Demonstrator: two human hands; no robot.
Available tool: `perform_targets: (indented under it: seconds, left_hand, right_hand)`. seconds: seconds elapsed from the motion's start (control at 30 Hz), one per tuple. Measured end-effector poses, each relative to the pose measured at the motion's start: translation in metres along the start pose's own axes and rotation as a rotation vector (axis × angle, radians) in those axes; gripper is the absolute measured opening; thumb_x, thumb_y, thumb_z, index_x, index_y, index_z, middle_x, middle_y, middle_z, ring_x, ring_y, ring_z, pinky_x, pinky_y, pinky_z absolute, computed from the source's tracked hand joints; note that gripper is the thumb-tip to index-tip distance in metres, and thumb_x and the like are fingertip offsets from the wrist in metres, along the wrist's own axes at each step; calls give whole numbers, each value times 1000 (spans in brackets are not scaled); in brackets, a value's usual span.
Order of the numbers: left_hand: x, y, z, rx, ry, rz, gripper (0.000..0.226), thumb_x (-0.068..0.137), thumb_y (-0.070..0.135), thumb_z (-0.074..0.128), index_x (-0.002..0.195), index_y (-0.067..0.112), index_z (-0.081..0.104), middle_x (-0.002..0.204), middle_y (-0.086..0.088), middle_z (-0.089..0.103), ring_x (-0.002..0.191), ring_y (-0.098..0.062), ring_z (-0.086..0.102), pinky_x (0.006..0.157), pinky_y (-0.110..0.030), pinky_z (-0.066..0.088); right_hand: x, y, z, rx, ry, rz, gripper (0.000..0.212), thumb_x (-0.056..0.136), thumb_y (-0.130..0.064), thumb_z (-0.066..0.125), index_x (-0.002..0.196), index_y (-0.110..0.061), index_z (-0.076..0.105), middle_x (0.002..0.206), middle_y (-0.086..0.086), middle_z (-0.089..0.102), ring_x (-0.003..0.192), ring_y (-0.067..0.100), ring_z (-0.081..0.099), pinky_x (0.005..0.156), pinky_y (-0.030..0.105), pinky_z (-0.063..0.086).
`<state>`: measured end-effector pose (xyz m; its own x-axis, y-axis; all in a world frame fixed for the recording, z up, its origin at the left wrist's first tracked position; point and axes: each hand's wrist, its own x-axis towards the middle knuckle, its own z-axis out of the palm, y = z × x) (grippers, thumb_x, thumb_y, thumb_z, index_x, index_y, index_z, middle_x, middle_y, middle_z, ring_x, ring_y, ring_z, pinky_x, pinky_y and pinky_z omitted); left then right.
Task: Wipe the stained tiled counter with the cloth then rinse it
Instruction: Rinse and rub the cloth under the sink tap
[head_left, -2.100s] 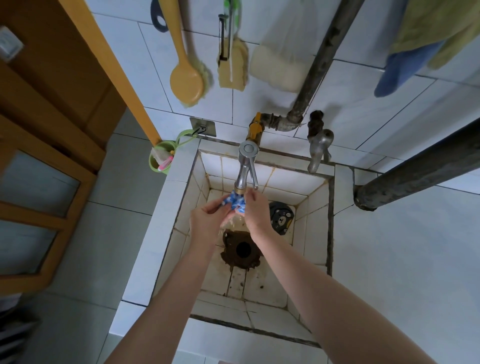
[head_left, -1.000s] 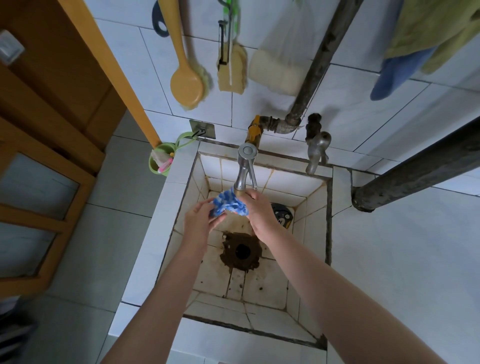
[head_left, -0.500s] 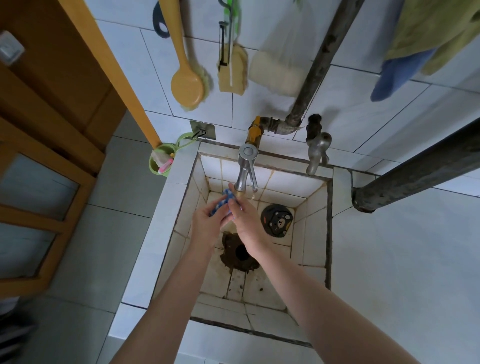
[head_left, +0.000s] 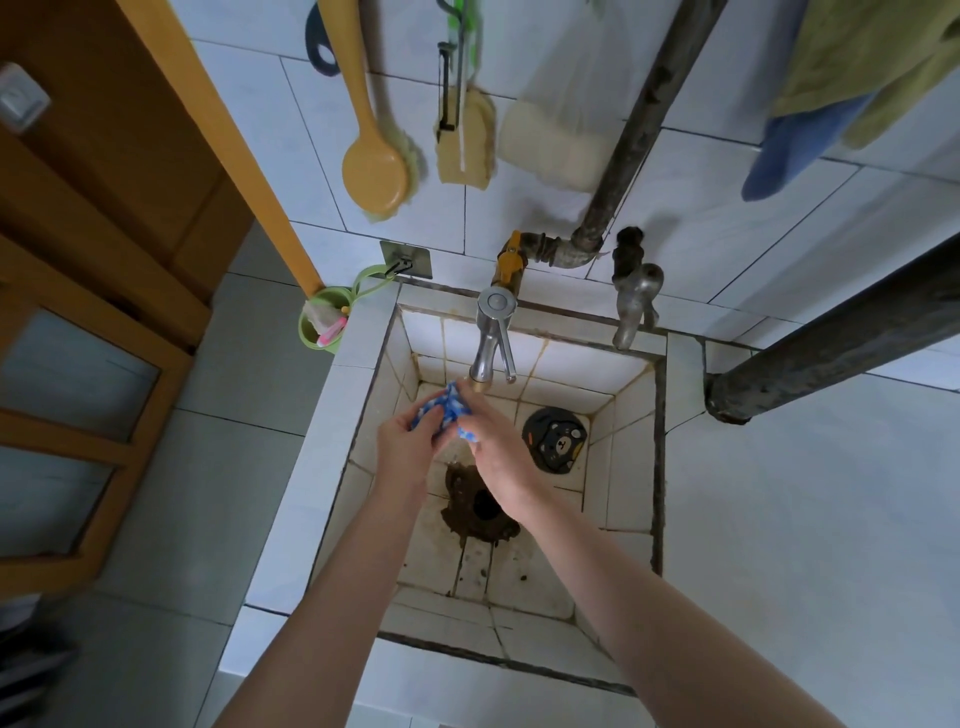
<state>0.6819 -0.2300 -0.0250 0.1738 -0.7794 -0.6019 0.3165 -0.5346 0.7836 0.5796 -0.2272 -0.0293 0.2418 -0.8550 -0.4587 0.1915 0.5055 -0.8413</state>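
Under the tap (head_left: 491, 340) by the back wall of the sink (head_left: 358, 338), your left grip (head_left: 402, 441) and right grip (head_left: 501, 449) both clutch the bunched blue-and-white cloth (head_left: 441, 410), fingers curled round it, above the stained drain (head_left: 467, 519).

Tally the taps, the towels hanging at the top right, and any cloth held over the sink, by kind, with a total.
Taps: 2, the chrome tap and the older tap
Hanging towels: 2, the green towel and the blue towel
Held cloths: 1, the blue and white cloth, gripped by the left hand and the right hand
Total: 5
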Motion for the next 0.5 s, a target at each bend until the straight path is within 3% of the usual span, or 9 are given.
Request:
perform_targets:
  seconds: [0.07, 0.17, 0.27, 0.33, 0.43, 0.5]
  left_hand:
    - [-1, -1, 0, -29, -13, -28, 31, 93, 2, 47, 122, -3, 55, 106, -13, 64, 98, -19, 63, 85, -25, 53]
    - [-3, 0, 0, -82, -55, -70, 29, 92, 0, 48, 119, -2, 56, 104, -13, 66, 90, -17, 66, 76, -20, 55]
    - [-1, 4, -2, -68, -73, -74, 28, 91, 0, 49, 118, -1, 57, 102, -15, 66, 81, -15, 69, 71, -19, 56]
    - [-1, 5, -1, -53, -87, -85, 29, 91, 1, 50, 119, -2, 56, 106, -17, 65, 85, -18, 69, 69, -19, 56]
    - [-5, 3, 3, -35, -81, -88, 29, 90, 1, 51, 119, -2, 57, 109, -19, 64, 91, -23, 67, 71, -23, 57]
    - [-7, 3, 6, -79, -57, -81, 29, 90, 0, 49, 119, -1, 57, 107, -15, 64, 93, -23, 66, 75, -25, 57]
  right_hand:
    - [-1, 0, -1, -105, 11, -8, 38, 99, -6, 39, 135, -16, 46, 117, -10, 54, 111, 2, 52, 101, 20, 36]
    - [3, 1, -8, -391, 168, -124, 25, 98, -11, 44, 120, -8, 57, 102, -3, 62, 90, 2, 61, 91, 25, 51]
    - [8, 1, -14, -296, 252, -96, 20, 95, -12, 51, 108, -1, 61, 103, 16, 66, 88, 17, 66, 75, 25, 58]
    - [10, -7, -14, -256, 324, -35, 22, 93, -15, 54, 108, -1, 61, 100, 16, 66, 80, 14, 67, 63, 18, 56]
    - [13, -12, -13, -251, 378, 9, 26, 95, -20, 52, 114, -4, 58, 96, 7, 64, 80, 13, 65, 63, 20, 56]
    - [10, -9, -7, -226, 344, -3, 22, 98, -23, 46, 113, -9, 51, 100, 6, 60, 89, 17, 63, 70, 23, 55]
